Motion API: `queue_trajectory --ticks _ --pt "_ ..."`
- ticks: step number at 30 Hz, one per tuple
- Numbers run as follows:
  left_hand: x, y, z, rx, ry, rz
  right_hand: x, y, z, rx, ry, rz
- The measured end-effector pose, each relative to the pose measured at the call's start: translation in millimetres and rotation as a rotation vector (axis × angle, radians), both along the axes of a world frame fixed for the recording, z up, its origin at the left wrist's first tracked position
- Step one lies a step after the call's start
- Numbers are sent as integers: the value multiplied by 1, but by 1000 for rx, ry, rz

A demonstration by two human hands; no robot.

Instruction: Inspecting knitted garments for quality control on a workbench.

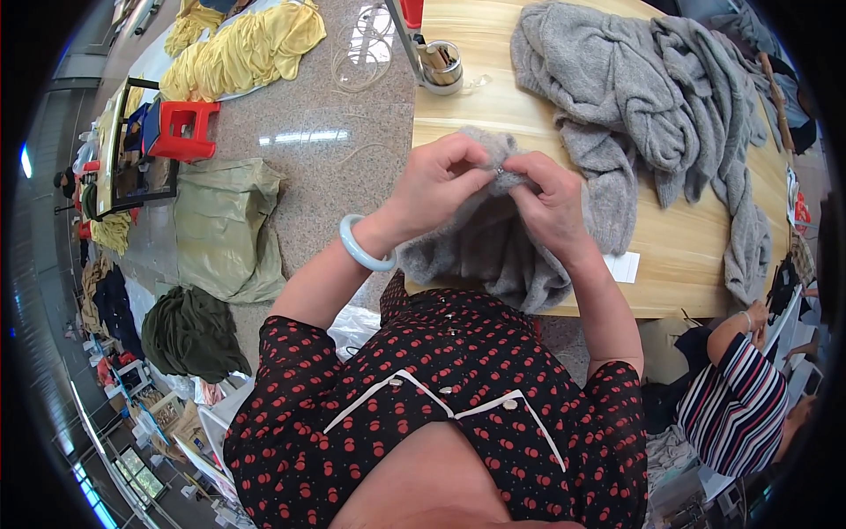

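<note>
My left hand (438,183) and my right hand (551,201) pinch the top edge of a grey knitted garment (493,251) that hangs over the near edge of a wooden table (679,256). The fingertips of both hands meet at one spot on the knit, where something small and shiny shows. A pale jade bangle (363,247) circles my left wrist. Behind my hands a heap of grey knitwear (648,93) covers the far half of the table.
A metal tin (441,63) stands at the table's far left. A white paper slip (624,266) lies near the front edge. On the floor to the left lie a green sack (225,225), dark green cloth (192,333), yellow garments (242,48) and a red stool (181,128). A person in stripes (736,401) sits at right.
</note>
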State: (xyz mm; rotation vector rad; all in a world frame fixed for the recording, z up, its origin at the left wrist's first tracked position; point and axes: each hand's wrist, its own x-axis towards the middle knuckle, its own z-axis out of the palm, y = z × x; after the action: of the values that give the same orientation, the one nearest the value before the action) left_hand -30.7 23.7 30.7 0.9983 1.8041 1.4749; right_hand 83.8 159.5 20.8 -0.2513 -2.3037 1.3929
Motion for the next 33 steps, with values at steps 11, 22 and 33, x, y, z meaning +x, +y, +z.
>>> queue_trajectory --ticks 11,22,33 --pt "11 -5 -22 175 770 27 -7 -13 -7 -136 -54 -92" --pt "-6 -8 -27 184 833 -82 -14 6 -11 321 37 147" --pt "-10 -8 -27 248 843 -36 -22 8 -21 491 222 155"
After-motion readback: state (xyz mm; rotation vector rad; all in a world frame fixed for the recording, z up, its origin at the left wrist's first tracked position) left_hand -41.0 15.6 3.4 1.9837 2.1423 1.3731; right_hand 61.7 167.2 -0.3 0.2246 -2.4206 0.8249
